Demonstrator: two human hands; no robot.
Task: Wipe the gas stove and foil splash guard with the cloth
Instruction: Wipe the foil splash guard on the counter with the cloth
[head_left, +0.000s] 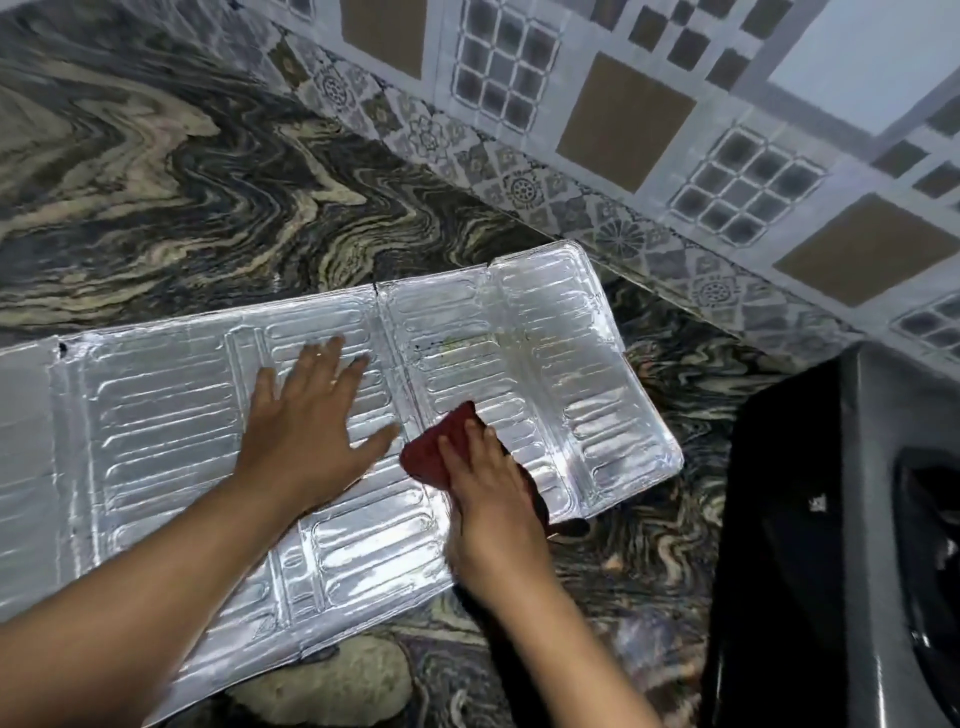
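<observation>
The silver foil splash guard (171, 415) lies unfolded and flat on the marbled counter, its ribbed panels running from the left edge to the centre right. My left hand (306, 415) presses flat on its middle panel, fingers spread. My right hand (488, 499) holds a dark red cloth (436, 452) against the foil just right of the left hand, near a fold line. A small dark smear shows on the right panel above the cloth. The black gas stove (810, 519) stands at the right edge, partly cut off.
The counter (182, 182) has a swirling dark marble pattern and extends behind and in front of the foil. A patterned tiled wall (623, 119) rises along the back right. The stove body stands close to the foil's right end.
</observation>
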